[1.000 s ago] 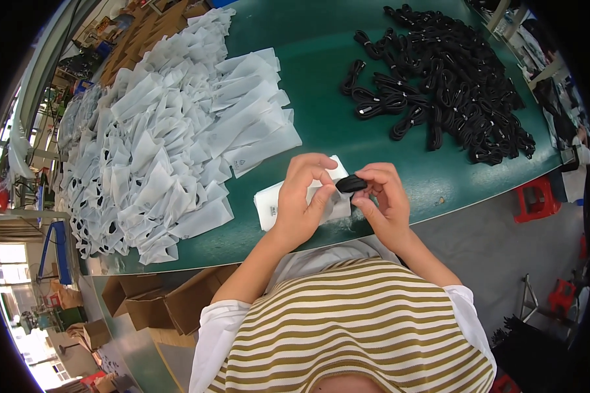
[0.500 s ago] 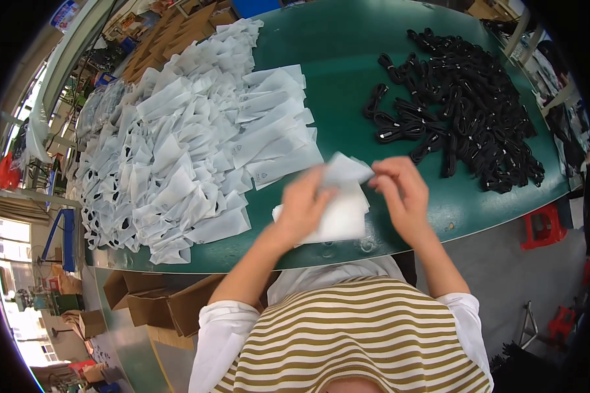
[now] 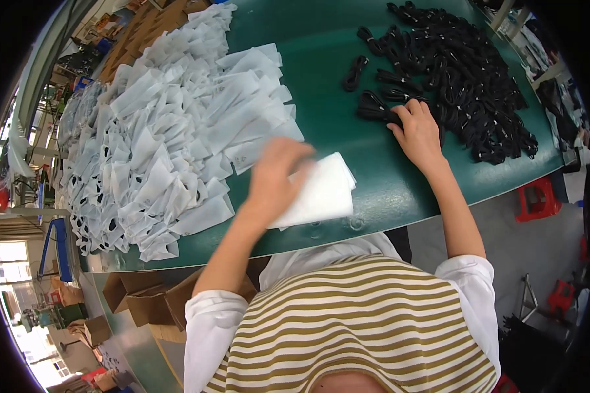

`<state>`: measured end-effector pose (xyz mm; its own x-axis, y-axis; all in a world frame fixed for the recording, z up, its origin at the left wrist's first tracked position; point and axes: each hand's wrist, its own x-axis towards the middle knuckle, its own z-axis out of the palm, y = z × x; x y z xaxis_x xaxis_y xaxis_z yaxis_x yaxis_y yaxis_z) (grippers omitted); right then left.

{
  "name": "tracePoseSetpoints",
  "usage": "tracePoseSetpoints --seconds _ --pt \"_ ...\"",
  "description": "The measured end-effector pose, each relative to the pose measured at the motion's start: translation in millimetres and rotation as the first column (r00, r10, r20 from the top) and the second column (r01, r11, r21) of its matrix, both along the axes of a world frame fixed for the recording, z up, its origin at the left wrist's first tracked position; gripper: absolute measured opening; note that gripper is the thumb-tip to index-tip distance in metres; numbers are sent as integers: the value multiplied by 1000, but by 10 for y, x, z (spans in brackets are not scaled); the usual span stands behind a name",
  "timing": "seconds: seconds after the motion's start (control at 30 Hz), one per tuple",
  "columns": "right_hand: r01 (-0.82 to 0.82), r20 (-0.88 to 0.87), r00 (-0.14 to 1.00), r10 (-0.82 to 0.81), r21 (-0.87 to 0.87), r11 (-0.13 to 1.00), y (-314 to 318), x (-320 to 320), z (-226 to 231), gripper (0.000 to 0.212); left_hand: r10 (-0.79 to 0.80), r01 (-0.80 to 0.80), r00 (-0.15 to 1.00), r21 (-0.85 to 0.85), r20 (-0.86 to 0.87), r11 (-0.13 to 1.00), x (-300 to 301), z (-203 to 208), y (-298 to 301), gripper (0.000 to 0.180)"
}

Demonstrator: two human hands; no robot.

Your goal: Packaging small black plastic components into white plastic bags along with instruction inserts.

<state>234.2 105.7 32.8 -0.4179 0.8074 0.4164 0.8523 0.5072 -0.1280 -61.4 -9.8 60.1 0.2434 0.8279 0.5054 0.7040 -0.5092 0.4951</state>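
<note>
My right hand [image 3: 418,134] reaches to the near left edge of the black cable pile [image 3: 478,98]. Its thumb and fingers close on the end of a coiled cable bundle [image 3: 373,107], which lies on the green table. Motion smears my left hand [image 3: 275,180], and whether it holds anything does not show. It is between a small stack of flat white bags [image 3: 324,195] and a large heap of translucent bags [image 3: 157,144]. Part of the white stack is hidden behind that hand. Dark contents show through some bags in the heap.
The green tabletop [image 3: 314,78] runs between the heap and the cables. Cardboard boxes [image 3: 154,304] stand below its front edge at left. A red stool [image 3: 537,200] is on the floor at right. Brown cartons [image 3: 137,49] stand beyond the heap.
My right hand has moved away and right, from the white bag to the cables. The left has shifted left toward the heap. The raised bag between my hands no longer shows there.
</note>
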Motion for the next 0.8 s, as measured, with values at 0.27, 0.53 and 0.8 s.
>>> tracePoseSetpoints --seconds 0.27,0.53,0.8 --pt "-196 -291 934 208 72 978 -437 -96 134 23 -66 64 998 -96 -15 993 539 -507 -371 19" --pt "-390 -573 793 209 -213 896 -1136 -7 127 35 82 -35 979 -243 186 969 591 -475 -433 13" --pt "-341 -549 810 205 -157 927 -1333 92 26 39 81 -76 996 -141 32 987 700 -510 -470 11"
